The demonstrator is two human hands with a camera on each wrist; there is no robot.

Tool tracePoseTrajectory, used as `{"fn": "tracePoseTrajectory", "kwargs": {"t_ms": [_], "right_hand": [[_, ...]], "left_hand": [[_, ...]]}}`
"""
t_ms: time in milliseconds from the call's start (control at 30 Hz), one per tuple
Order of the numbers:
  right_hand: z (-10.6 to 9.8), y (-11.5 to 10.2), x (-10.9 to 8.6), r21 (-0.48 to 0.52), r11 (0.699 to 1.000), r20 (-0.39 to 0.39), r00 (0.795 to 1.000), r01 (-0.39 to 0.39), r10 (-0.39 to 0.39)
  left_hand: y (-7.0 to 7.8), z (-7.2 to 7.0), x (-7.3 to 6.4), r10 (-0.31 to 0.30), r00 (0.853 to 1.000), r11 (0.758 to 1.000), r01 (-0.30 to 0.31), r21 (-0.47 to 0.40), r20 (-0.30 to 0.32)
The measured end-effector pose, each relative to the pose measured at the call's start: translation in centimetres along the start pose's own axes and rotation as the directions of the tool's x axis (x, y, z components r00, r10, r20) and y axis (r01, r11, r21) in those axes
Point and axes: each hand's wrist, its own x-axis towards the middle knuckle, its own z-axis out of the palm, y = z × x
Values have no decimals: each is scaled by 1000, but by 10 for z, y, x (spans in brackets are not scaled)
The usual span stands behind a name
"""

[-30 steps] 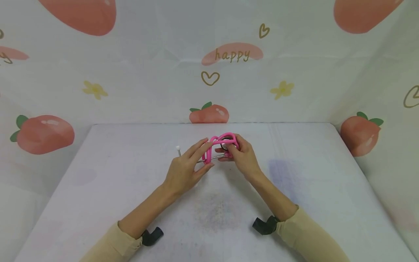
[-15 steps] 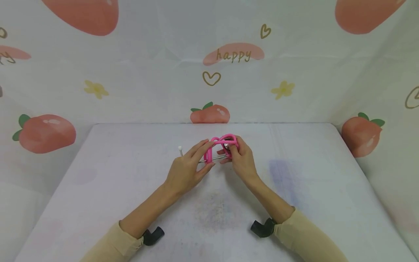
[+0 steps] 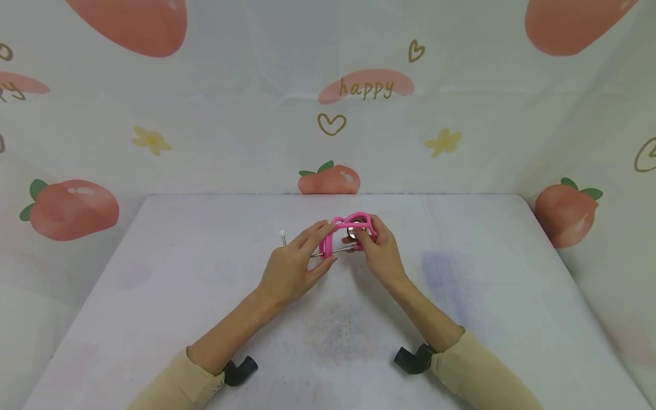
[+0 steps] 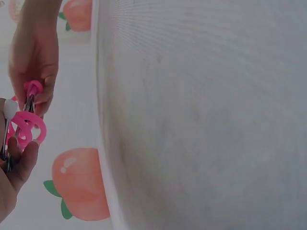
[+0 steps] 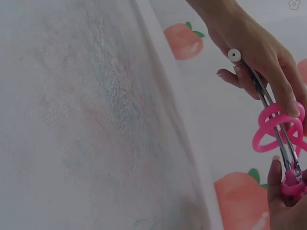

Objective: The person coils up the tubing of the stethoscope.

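Observation:
Above the table in the head view, a folded stethoscope is held between both hands. Its pink tubing [image 3: 328,245] is looped around its metal ear tubes [image 5: 284,143]. My left hand [image 3: 288,266] grips the loops at the left end, thumb below and fingers above. A white ear tip [image 3: 282,234] sticks up beyond that hand. My right hand [image 3: 383,253] pinches the other end, its thumb by the round silver chest piece [image 3: 354,231]. The right wrist view shows the right fingers [image 5: 275,177] next to the fork where tubing meets metal. Part of the stethoscope is hidden behind the fingers.
A white cloth with faint bluish stains covers the table [image 3: 205,319]. Behind it rises a white backdrop [image 3: 246,142] printed with peaches, hearts and flowers. Black curved pieces [image 3: 241,371] sit at both wrists by the beige sleeves [image 3: 174,381].
Both hands keep their hold and stay nearly in place. The silver chest piece has turned slightly under the right thumb and shows more of its face than half a second ago.

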Motion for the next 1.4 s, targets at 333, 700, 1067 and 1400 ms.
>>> {"fn": "tracePoseTrajectory", "kwargs": {"t_ms": [333, 700, 1067, 1400], "right_hand": [[6, 2, -1, 63, 998, -90, 996, -15, 21], [5, 2, -2, -28, 999, -119, 992, -35, 31], [5, -7, -9, -159, 985, -68, 994, 72, -84], [-3, -22, -11, -242, 969, -4, 999, 46, -48]], "left_hand": [[1, 1, 1, 23, 1000, 1000, -23, -10, -4], [1, 1, 1, 12, 1000, 1000, -12, -9, -12], [2, -1, 2, 26, 1000, 999, -26, 19, 2], [1, -1, 0, -1, 999, 999, -1, 53, 41]]}}
